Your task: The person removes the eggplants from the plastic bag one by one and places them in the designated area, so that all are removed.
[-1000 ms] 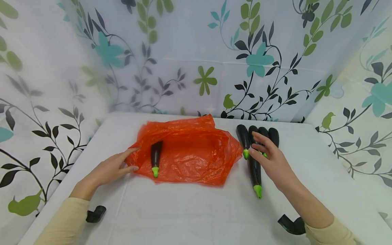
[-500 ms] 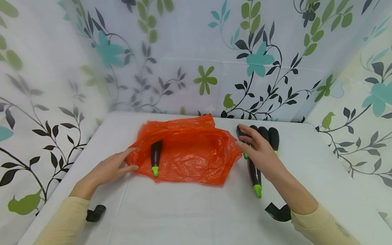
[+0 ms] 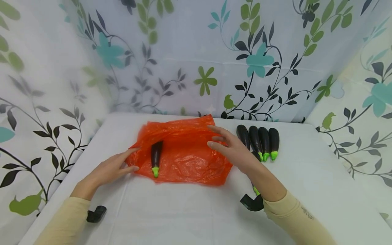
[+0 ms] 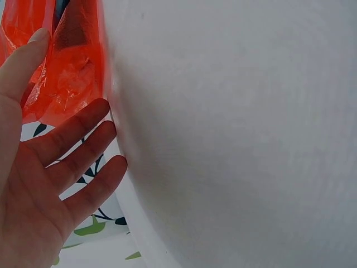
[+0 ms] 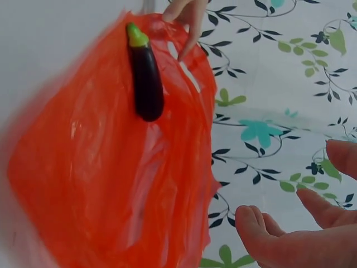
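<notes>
A red plastic bag lies spread on the white table, its mouth toward me. Inside its left part is a dark purple eggplant with a green stem end, which the right wrist view also shows. My left hand touches the bag's left edge with fingers extended and thumb apart, as the left wrist view shows too. Over the bag's right side hovers my right hand, its fingers loosely spread and holding nothing. Several more eggplants lie in a row to the right, one nearer eggplant partly hidden by my right forearm.
Black curved pieces sit at both wrists, the left piece and the right piece. A patterned curtain with leaves and flowers rises behind the white table and along its sides.
My right hand has moved left from over the row of eggplants to over the bag's right side, uncovering the row. The left hand and the eggplant in the bag stay put.
</notes>
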Motion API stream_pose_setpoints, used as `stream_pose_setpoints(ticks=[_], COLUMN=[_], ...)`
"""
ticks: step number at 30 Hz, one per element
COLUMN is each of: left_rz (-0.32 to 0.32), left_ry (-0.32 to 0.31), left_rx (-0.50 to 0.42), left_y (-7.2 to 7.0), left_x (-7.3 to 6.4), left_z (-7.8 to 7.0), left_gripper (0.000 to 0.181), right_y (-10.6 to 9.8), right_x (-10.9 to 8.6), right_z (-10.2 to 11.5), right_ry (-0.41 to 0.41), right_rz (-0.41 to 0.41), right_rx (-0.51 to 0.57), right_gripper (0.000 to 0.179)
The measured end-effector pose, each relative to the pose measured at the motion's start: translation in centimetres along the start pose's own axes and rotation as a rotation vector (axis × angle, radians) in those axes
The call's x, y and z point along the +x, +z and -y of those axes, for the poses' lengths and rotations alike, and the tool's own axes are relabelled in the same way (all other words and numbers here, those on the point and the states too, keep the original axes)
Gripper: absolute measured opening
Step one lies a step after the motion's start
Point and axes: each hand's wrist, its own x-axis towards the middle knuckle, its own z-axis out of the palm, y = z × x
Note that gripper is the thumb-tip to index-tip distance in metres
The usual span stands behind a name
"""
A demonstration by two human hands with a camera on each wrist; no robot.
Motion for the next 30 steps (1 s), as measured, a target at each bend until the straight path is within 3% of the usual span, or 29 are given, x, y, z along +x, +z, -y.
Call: stream_pose_setpoints(ticks=[10,20,30], left_rz=[-0.010,-0.008,-0.004], left_ry=[0.007,0.008,-0.005], left_rx=[-0.006,0.014,0.007], left_y=[0.3,0.2,0.0], left_x=[-0.1,0.0,-0.1], left_z=[0.1,0.0,-0.2], left_gripper=[0.074,0.074,0.075], right_y=[3.7,9.6,13.3], right_x=[3.0,5.6,8.4], right_z=[0.6,-0.2,-1.6], right_ry=[0.006,0.038,0.103], right_rz=[0.121,0.226,0.204], right_rx=[-0.052,-0.140,-0.100], right_gripper=[0.059,0.056,0.056])
